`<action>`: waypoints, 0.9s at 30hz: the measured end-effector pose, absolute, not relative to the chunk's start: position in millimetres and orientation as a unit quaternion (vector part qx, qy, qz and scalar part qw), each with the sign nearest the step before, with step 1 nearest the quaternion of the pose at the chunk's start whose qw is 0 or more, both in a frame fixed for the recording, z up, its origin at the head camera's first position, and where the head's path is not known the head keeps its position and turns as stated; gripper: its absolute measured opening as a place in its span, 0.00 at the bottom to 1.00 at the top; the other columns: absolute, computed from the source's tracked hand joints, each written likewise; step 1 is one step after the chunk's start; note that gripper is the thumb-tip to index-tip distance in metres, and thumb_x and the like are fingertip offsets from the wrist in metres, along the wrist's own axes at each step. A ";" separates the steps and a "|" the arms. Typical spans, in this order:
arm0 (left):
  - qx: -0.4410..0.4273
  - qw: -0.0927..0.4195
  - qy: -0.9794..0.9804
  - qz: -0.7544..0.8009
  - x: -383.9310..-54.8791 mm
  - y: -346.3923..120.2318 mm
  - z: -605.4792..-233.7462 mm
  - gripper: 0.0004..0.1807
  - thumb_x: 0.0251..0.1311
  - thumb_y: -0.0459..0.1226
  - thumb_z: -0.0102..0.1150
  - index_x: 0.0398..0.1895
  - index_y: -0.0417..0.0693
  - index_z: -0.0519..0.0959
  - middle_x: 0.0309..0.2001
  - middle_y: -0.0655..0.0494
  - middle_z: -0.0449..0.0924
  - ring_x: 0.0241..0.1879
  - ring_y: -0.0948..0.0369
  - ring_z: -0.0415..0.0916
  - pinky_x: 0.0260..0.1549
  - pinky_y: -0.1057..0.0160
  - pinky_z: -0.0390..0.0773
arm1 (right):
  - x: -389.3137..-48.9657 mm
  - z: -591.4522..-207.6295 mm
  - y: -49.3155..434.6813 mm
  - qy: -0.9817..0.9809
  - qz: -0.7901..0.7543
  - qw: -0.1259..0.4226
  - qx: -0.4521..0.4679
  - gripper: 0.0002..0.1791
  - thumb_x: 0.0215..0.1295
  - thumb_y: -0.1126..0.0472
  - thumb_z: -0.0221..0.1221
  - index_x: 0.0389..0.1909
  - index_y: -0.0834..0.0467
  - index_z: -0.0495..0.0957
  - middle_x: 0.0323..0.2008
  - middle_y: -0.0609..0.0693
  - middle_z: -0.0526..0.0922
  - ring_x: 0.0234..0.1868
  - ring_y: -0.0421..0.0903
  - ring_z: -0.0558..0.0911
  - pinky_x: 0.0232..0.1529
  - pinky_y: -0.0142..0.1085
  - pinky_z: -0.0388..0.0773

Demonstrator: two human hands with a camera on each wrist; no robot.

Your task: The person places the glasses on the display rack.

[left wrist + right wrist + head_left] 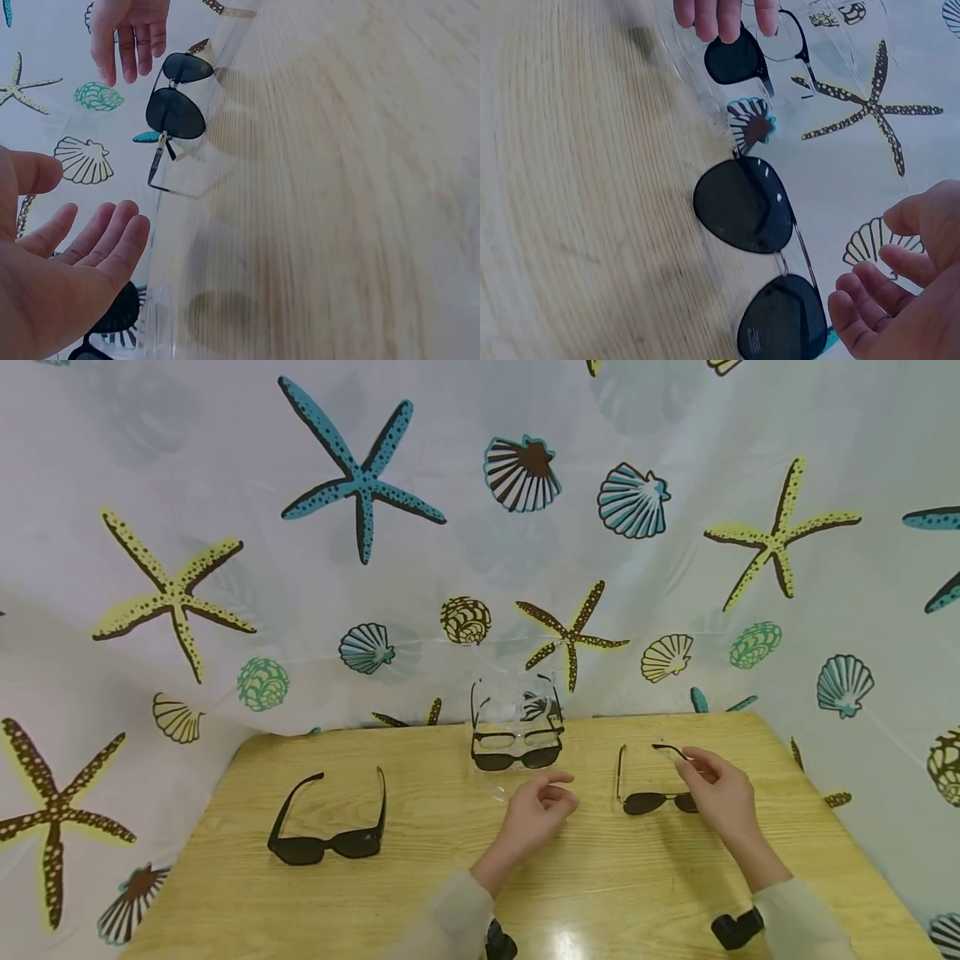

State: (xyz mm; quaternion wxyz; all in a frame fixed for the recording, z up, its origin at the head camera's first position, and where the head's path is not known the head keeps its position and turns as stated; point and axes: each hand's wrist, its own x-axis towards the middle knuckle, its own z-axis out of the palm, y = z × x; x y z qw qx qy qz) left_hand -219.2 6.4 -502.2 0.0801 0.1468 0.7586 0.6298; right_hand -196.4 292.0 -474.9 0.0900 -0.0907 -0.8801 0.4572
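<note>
My left hand hovers over the middle of the table with loosely bent fingers and holds nothing. In the left wrist view its thumb and fingertips stand apart. At the right, my right hand is beside the thin-framed aviator sunglasses, overlapping their right lens and temple in the head view. The right wrist view shows its fingers relaxed, with a gap to the thumb and nothing pinched. These sunglasses rest on the table, dark lenses toward me and both temples unfolded toward the back.
Beyond my left hand, a clear display stand holds black sunglasses below clear-lensed eyeglasses. Thick black sunglasses lie unfolded on the left of the wooden table. A curtain with starfish and shells hangs behind and at both sides.
</note>
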 end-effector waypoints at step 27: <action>0.115 0.099 0.780 0.607 -224.3 67.9 -521.0 0.24 0.70 0.37 0.63 0.67 0.43 0.79 0.46 0.49 0.87 0.45 0.58 0.86 0.39 0.63 0.83 | -179.1 -499.8 335.9 -0.876 0.447 0.068 -0.168 0.33 0.81 0.42 0.52 0.74 0.63 0.72 0.66 0.69 0.78 0.65 0.66 0.78 0.45 0.34 0.80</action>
